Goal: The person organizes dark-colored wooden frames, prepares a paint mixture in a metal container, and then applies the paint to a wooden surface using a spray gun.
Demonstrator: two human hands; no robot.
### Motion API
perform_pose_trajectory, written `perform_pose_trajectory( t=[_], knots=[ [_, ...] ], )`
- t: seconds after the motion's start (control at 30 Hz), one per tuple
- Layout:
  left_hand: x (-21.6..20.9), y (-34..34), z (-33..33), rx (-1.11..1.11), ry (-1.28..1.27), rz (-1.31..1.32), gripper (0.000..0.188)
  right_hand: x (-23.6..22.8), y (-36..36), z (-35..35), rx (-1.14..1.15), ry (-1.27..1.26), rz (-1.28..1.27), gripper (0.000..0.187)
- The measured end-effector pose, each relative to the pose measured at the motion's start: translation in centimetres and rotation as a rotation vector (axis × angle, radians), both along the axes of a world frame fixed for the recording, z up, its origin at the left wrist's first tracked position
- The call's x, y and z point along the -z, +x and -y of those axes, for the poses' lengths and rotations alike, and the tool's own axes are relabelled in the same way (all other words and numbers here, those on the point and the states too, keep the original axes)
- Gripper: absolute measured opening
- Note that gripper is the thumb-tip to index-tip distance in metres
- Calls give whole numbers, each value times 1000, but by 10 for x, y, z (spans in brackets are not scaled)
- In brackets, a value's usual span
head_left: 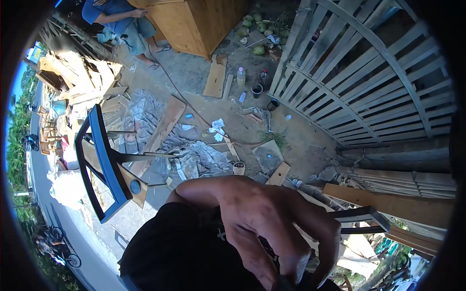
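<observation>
My left hand is raised close in front of me at the bottom middle, its back turned up. Its fingers bend downward and come together near the lower edge. Something dark shows at the fingertips, too cut off to name. A black sleeve or shirt fills the area below the wrist. My right hand does not show. To the left stands a dark-painted wooden frame, like part of a chair, apart from my hand. Another dark frame end juts out at the right, behind my fingers.
A person stands by a brown wooden cabinet at the far side. Crumpled sheeting, boards, bottles and a dark cup lie about the ground. A slatted fence borders the right; a road runs left.
</observation>
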State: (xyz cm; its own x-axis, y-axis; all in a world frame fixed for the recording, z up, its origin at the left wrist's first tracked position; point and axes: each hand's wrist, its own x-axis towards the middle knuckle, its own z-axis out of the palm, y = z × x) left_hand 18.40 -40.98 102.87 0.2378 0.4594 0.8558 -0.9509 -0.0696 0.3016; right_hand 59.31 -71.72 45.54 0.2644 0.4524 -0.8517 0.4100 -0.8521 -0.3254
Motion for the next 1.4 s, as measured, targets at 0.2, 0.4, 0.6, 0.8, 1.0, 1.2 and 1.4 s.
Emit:
perform_pose_trajectory(
  t=[0.2, 0.4, 0.6, 0.8, 1.0, 1.2, 1.4],
  knots=[
    [-25, -145, -53, -284, 201, -159, 26, -1, -48, -263, -219, 223, -93, 50],
    [-14, -217, -107, -658, 281, -4, 27, -31, -156, -439, -372, 172, -25, 41],
    [-28, -329, -186, -720, 163, -193, 26, -39, -225, -567, -677, 112, 82, 38],
    [-45, -418, -315, -651, 292, -450, 31, -25, -353, -729, -651, 104, -28, 34],
    [-18, -532, -408, -789, -92, -850, 29, -142, -563, -916, -479, 495, -458, 38],
    [73, -710, -482, -1392, -808, -1025, 30, -278, -718, -1070, -193, 705, -577, 43],
    [117, -905, -664, -1441, -812, -1016, 26, -373, -843, -1200, -81, 1027, -474, 49]
  ],
)
